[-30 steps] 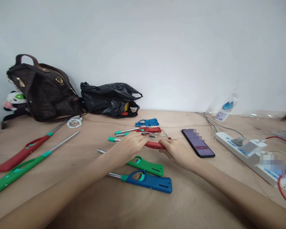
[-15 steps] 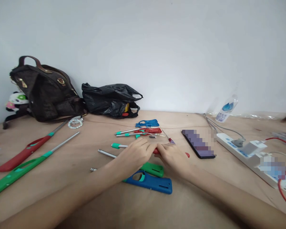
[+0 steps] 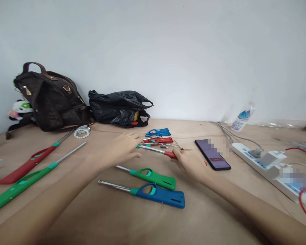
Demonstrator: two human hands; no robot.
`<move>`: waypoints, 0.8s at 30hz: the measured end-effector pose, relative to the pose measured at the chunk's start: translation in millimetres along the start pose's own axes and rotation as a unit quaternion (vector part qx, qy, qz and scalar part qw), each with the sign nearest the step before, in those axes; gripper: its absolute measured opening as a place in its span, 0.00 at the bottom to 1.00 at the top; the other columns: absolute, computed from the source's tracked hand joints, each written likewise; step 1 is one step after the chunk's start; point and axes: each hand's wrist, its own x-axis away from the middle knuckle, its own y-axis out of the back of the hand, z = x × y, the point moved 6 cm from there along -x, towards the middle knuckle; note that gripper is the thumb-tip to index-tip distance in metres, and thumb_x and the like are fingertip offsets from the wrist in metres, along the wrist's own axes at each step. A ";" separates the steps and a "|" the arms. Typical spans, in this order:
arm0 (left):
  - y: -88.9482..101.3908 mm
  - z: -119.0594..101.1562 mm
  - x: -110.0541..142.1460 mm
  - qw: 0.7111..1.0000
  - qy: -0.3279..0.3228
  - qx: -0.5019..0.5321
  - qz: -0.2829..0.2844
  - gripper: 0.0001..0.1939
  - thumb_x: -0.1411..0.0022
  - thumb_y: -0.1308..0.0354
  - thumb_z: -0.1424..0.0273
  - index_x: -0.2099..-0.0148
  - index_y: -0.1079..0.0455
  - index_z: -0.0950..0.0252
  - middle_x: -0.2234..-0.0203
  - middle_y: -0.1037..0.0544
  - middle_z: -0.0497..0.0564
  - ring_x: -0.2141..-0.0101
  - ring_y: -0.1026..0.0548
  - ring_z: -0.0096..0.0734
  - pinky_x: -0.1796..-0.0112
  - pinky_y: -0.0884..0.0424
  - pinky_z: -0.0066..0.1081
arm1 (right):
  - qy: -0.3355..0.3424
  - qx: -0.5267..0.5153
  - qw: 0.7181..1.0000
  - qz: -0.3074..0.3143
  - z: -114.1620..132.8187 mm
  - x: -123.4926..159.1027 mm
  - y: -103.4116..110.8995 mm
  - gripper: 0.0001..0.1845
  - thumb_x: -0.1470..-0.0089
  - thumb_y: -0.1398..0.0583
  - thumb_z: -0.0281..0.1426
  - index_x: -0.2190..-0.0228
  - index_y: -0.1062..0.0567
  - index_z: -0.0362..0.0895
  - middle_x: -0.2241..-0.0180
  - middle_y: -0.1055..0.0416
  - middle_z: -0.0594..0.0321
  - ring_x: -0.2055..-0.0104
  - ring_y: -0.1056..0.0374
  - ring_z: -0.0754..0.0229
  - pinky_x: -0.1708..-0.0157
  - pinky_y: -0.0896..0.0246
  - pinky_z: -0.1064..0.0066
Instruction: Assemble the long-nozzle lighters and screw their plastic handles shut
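Note:
My right hand is closed around the red handle of a long-nosed lighter, whose metal tube points left toward my other hand. My left hand is held above the table with its thumb apart from the fingers, fingertips near the tube's end and loose lighter parts. A red lighter half with thin wires and a blue casing piece lie just beyond. Closer to me, a green lighter and a blue lighter lie side by side. A screwdriver is partly hidden behind my right hand.
On the left lie a long red lighter, a long green lighter and a bead bracelet. A dark backpack and black plastic bag stand against the wall. To the right are a phone, power strip and bottle.
My hands were together over the red handle. The left has moved away to the left and opened, uncovering the green lighter; the right still holds the red lighter.

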 end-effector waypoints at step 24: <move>-0.6 15.3 -5.8 0.998 -0.059 0.037 -0.002 0.12 0.34 0.50 0.70 0.50 0.30 0.61 0.57 0.23 0.52 0.57 0.26 0.41 0.58 0.35 0.33 | 0.000 -0.011 1.000 -0.024 -6.8 -0.8 5.6 0.07 0.39 0.45 0.31 0.66 0.31 0.40 0.72 0.24 0.53 0.72 0.29 0.54 0.77 0.61 0.69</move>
